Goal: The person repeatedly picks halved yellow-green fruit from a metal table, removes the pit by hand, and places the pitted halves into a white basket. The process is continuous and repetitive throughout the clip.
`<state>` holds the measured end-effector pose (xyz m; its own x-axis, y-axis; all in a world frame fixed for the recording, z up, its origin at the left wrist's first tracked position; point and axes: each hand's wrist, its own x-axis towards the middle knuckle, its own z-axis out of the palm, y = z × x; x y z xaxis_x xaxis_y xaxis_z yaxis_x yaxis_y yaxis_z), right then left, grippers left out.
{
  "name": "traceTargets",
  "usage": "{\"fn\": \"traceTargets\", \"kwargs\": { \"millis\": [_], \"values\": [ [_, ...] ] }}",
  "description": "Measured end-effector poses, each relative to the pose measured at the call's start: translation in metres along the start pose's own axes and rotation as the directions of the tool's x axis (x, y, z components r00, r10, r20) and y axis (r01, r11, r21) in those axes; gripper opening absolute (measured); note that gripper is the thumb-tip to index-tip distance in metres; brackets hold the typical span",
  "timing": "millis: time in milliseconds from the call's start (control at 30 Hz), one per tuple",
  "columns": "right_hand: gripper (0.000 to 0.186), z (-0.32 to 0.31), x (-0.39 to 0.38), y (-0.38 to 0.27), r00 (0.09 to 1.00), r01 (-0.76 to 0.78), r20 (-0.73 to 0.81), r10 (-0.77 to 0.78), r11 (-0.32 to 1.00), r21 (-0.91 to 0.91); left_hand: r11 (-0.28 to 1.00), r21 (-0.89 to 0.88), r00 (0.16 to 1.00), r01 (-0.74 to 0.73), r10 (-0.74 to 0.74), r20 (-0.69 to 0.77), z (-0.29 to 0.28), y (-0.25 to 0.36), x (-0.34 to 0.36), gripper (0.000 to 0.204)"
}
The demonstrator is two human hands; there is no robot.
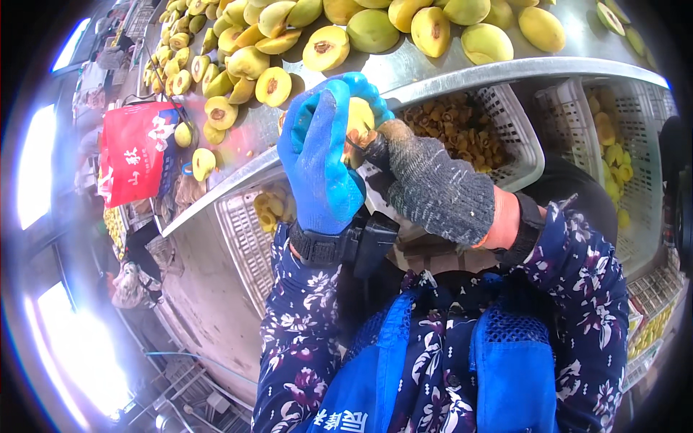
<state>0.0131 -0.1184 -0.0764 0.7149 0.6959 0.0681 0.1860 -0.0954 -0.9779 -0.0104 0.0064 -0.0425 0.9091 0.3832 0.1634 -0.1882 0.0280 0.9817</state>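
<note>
My left hand [323,166], in a blue coated glove, is closed around a yellow peach half [360,116] just over the table's front edge. My right hand [442,189], in a grey knit glove with dark, stained fingertips, presses up to the cut fruit from the right. Its fingers are curled together; a dark shape shows between them, but whether that is a tool handle or the glove itself I cannot tell. Beyond my hands, many halved peaches [325,49] lie on the metal table [404,66], several with brown pits showing.
Below the table edge, a white crate [525,144] holds brown pits and scraps [458,126]. Another crate [242,242] with yellow pieces stands at left, and a crate with peaches [639,180] at right. A red bag [137,153] hangs at the table's left end.
</note>
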Motion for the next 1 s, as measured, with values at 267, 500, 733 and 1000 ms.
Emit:
{"fn": "traceTargets", "kwargs": {
  "millis": [267,500,733,1000],
  "values": [
    [0.031,-0.001,-0.005,0.001,0.999,-0.044,0.026,0.043,0.998,0.055,0.989,-0.145,0.995,0.032,-0.044,-0.084,0.001,-0.006,-0.005,0.022],
    [0.036,-0.010,0.008,-0.010,0.997,0.067,0.042,-0.065,0.997,-0.042,0.977,-0.152,0.983,0.148,-0.162,-0.090,-0.006,-0.003,0.002,0.037],
    [0.030,-0.038,0.009,-0.025,0.999,-0.014,0.035,0.028,0.935,-0.354,0.995,0.099,1.000,-0.007,0.004,0.027,-0.008,-0.002,0.008,0.043],
    [0.036,-0.065,0.008,-0.056,0.989,0.137,-0.033,-0.142,0.982,-0.131,0.983,-0.152,0.995,0.104,-0.101,0.029,-0.002,0.010,0.007,0.045]
  ]
}}
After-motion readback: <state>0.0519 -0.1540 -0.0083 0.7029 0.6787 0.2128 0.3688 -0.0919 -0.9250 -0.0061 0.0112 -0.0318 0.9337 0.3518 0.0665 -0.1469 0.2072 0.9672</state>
